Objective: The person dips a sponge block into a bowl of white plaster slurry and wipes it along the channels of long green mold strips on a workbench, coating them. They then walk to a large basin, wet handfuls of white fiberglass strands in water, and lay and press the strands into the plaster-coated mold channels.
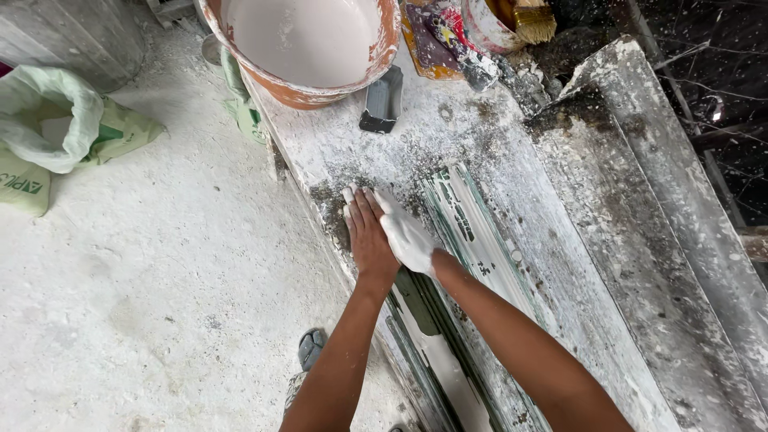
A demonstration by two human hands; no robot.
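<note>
— The left hand (369, 234) first: how does it lie?

— Flat, palm down, fingers straight and pressed together, fingertips smeared white. It rests on the plaster-crusted desk (448, 136) near the middle of the frame, at the upper end of a long green moulding strip (472, 240).

— And the right hand (406, 234)?

— Just beside it, touching along the side. It is coated all over in white plaster, open and flat, fingers together, gripping nothing. It lies on the same end of the strip, which runs from the frame's middle down toward the bottom edge.

— What is higher up?

— At the top centre an orange bucket (308, 48) stands on the desk, filled with smooth white plaster. Just below its right side lies a small dark grey block (382, 100). At the top right there is a stained scraper (448, 40) and a brush (534, 20) with yellowish bristles in a container.

— The left side of the frame?

— A white-dusted floor (160, 280), with a pale green sack (56, 128) slumped open at the upper left. A sandalled foot (310, 349) shows at the bottom centre, beside the desk's edge.

— And the right?

— A wide, crusted moulded board (640, 240) runs diagonally, alongside the strip.
</note>
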